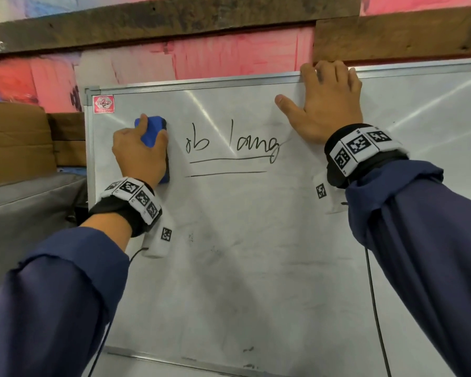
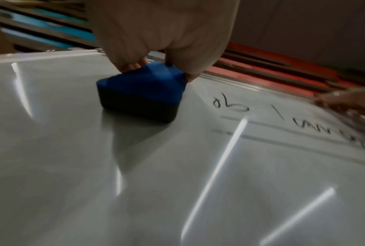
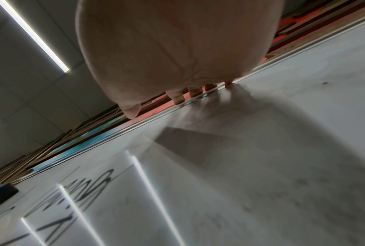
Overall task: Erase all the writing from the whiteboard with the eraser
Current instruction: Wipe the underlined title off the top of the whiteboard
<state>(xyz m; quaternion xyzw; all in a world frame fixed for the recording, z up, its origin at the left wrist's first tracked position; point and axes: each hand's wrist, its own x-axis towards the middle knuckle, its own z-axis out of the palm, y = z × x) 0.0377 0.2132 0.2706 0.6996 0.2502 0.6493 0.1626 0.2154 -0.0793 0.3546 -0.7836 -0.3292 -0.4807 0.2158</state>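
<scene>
A whiteboard with a metal frame leans against the wall. Black writing with two underlines sits in its upper middle. My left hand grips a blue eraser with a dark felt base and presses it flat on the board, just left of the writing; the left wrist view shows the eraser under my fingers. My right hand lies on the board right of the writing, its fingers hooked over the top frame edge, thumb spread out to the left.
A red sticker marks the board's top left corner. Dark wooden beams run along the pink painted wall above. Cardboard boxes and a grey cover stand left of the board. Faint smudges mark the lower board.
</scene>
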